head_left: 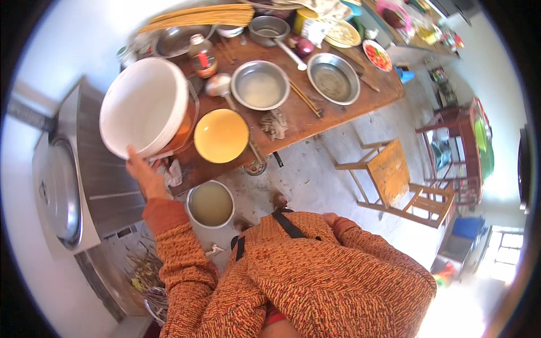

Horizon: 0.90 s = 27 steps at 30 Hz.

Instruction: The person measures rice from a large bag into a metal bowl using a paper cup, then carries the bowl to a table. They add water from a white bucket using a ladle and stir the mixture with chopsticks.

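My left hand grips the near rim of a large white bucket at the table's left end. The bucket tilts so that its pale inside faces me, and no contents show in it. At my waist, my right hand peeks out of its orange knitted sleeve, its fingers mostly hidden. Just right of the bucket sits a yellow bowl. Behind that bowl are a ladle and a metal basin of cloudy liquid. On the floor below the table edge stands a metal pot with murky liquid.
Another metal basin, chopsticks, a crumpled rag, a glass bottle and a saucepan crowd the wooden table. A wooden chair stands to the right. A stove with a lidded pot is at left.
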### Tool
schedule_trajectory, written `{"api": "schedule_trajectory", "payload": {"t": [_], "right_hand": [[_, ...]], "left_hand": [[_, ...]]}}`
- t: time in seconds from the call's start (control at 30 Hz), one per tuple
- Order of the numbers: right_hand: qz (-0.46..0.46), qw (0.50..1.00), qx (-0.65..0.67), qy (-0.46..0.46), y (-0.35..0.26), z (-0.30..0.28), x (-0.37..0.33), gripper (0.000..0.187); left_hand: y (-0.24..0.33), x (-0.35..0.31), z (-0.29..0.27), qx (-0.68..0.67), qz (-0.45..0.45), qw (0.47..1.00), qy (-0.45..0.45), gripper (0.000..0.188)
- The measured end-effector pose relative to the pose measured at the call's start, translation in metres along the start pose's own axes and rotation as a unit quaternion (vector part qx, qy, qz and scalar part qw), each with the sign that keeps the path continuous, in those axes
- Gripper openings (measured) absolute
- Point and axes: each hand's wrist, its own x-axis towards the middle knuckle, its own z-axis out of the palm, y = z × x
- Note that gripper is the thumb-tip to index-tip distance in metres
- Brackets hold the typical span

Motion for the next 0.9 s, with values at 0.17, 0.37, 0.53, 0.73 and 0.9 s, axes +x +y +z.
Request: {"api": "schedule_trajectory", "payload": {"t": [0.17, 0.37, 0.53, 0.73, 0.9], "right_hand": [[0.089, 0.995, 0.036, -0.032, 0.087, 0.031, -0.016, 0.032], [0.149, 0.978, 0.143, 0.001, 0.118, 0.049, -0.048, 0.030], [0.164, 0.964, 0.207, 0.019, 0.120, 0.049, -0.057, 0.030], [0.204, 0.929, 0.307, 0.043, 0.133, 0.078, -0.109, 0.031], [0.238, 0.847, 0.470, 0.063, 0.138, 0.073, -0.151, 0.033]], "left_hand": [[-0.026, -0.055, -0.012, 0.061, 0.094, 0.986, 0.127, 0.067], [-0.211, -0.115, -0.157, 0.351, 0.151, 0.914, -0.135, 0.018], [-0.336, -0.181, -0.265, 0.414, -0.318, 0.808, -0.272, 0.018], [-0.375, -0.193, -0.261, 0.393, -0.476, 0.735, -0.282, 0.018], [-0.407, -0.179, -0.246, 0.378, -0.508, 0.715, -0.296, 0.017]]}}
